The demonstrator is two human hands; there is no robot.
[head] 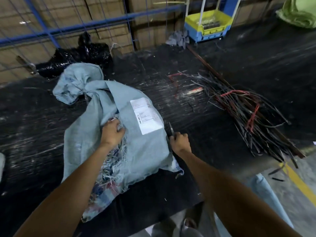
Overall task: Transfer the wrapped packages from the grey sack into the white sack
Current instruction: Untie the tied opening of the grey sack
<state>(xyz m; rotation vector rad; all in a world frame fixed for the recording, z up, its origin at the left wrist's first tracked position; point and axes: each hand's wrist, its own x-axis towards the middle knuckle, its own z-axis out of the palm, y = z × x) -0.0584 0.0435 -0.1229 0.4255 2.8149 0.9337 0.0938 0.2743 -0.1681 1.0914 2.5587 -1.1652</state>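
Left hand (112,132) gripping torn fabric of the tied grey woven sack (119,134) lying on the black counter (196,108), right hand (179,142) clutching a small dark blade (171,128) beside it

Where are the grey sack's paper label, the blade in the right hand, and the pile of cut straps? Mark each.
paper label (147,115): head view, middle of the white sheet.
blade (171,128): head view, mid-blade above the fist.
pile of cut straps (246,113): head view, centre of the heap.

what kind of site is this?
Likely a warehouse or parcel sorting area: stacked cartons behind a blue wire cage, a labelled grey sack on a black worktable, and a heap of cut straps.
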